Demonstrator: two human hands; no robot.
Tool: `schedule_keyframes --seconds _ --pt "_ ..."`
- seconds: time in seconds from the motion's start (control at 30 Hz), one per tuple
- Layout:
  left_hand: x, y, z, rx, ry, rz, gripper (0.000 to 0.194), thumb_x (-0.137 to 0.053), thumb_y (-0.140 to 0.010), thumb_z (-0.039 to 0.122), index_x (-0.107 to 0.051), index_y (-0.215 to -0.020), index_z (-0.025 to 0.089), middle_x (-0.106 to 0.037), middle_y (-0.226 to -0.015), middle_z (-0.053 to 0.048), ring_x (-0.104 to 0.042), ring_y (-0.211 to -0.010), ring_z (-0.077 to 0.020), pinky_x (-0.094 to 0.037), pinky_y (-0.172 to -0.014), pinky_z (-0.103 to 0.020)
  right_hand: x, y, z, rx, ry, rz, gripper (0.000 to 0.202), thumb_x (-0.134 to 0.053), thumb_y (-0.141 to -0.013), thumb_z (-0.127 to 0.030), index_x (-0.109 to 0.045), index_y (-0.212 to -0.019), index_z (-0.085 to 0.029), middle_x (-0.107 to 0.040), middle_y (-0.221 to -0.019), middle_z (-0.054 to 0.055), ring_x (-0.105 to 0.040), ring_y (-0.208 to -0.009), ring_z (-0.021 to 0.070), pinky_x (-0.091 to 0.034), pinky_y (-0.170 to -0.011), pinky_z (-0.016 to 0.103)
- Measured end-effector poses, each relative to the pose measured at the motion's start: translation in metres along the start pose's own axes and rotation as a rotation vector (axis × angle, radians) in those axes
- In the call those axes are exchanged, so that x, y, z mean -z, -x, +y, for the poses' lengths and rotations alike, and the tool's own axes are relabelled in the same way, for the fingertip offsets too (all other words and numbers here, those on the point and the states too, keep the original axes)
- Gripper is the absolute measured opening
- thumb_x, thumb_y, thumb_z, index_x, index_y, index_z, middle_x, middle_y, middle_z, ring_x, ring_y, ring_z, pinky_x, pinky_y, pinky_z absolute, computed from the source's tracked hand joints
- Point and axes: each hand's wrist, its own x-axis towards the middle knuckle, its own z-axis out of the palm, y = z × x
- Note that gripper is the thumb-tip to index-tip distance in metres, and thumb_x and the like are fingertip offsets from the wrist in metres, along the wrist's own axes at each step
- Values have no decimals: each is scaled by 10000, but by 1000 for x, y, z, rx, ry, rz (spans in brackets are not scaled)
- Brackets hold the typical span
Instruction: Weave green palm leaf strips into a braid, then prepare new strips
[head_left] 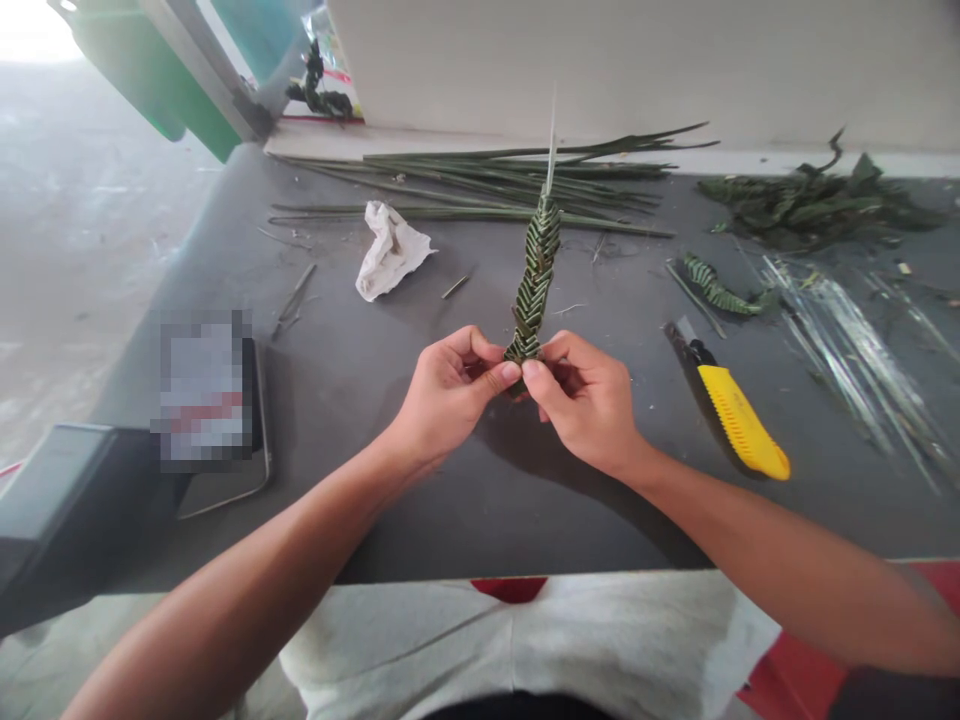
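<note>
A narrow green braided leaf piece (536, 275) stands upright above the grey table, with a thin pale strip (553, 145) sticking out of its top. My left hand (454, 385) pinches its lower end from the left between thumb and fingers. From the right, my right hand (585, 395) pinches the same end, its thumb tip close beside the left thumb. The fingers behind the braid are partly hidden.
Long green strips (480, 190) lie along the back of the table (465, 540). Crumpled white paper (394, 250) is at centre left, a phone (225, 490) further left. A yellow cutter (742, 420), a small braided piece (720, 287), clear strips (847, 350) and dark leaves (825, 205) lie right.
</note>
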Motion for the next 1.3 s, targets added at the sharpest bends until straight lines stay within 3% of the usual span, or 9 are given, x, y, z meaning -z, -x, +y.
schedule_keyframes --seconds 0.3,0.47,0.63,0.8,0.87,1.0,1.07,1.17,1.3 --pt "6 -2 5 109 -90 -53 386 -857 -752 375 -654 -962 123 -751 -826 -59 -720 -689 -164 -604 -694 -297 4 -6 1 -150 -183 -29 314 -732 -861 -485 -605 -844 -197 -568 -580 -55 -504 -437 72 -421 -393 202" --pt "9 -3 10 106 -136 -110 353 -875 -727 370 -704 -882 102 -749 -757 -71 -709 -658 -162 -599 -663 -274 8 -9 7 -165 -300 -108 381 -816 -779 -495 -632 -917 -192 -599 -639 -42 -576 -514 94 -467 -433 210" --pt "15 -5 12 106 -287 -131 300 -846 -756 371 -742 -877 117 -728 -671 -57 -676 -577 -160 -567 -580 -271 22 -20 15 -279 -390 -172 506 -616 -861 -701 -579 -806 -199 -544 -638 -25 -559 -510 96 -418 -411 213" --pt "19 -2 7 -331 -779 71 128 -778 -810 259 -801 -930 222 -773 -822 -42 -685 -705 -172 -549 -708 -284 27 -26 13 -285 -440 -112 623 -674 -755 -768 -641 -1021 -206 -562 -707 -22 -549 -519 98 -401 -402 225" --pt "20 -1 8 -485 -911 125 147 -755 -816 206 -811 -937 266 -783 -889 -32 -693 -776 -180 -537 -761 -285 27 -26 13 -280 -431 -114 600 -733 -745 -710 -661 -1052 -200 -578 -681 -22 -546 -524 105 -417 -413 232" --pt "21 1 10 -594 -933 165 183 -727 -812 137 -799 -919 267 -779 -935 -23 -707 -858 -180 -538 -826 -277 27 -25 17 -235 -403 -128 365 -799 -801 -495 -703 -986 -195 -627 -681 -8 -576 -586 119 -472 -470 241" --pt "21 0 10 -557 -919 196 214 -754 -787 146 -771 -975 246 -770 -986 -27 -708 -844 -171 -552 -837 -279 28 -25 20 -205 -387 -136 304 -800 -821 -429 -713 -1004 -203 -641 -686 -9 -578 -593 119 -477 -482 241" --pt "22 -4 7 -416 -805 227 460 -857 -705 226 -688 -1132 227 -745 -1110 -47 -715 -811 -161 -585 -812 -281 30 -24 23 -188 -335 -134 291 -798 -830 -396 -712 -1039 -214 -651 -695 -16 -568 -574 111 -471 -486 241" --pt "26 -8 5 -223 -564 185 691 -952 -577 317 -632 -1179 202 -736 -1117 -79 -736 -773 -175 -610 -734 -277 32 -24 25 -178 -277 -99 304 -787 -839 -401 -705 -1063 -212 -651 -688 -21 -566 -548 106 -459 -484 240"
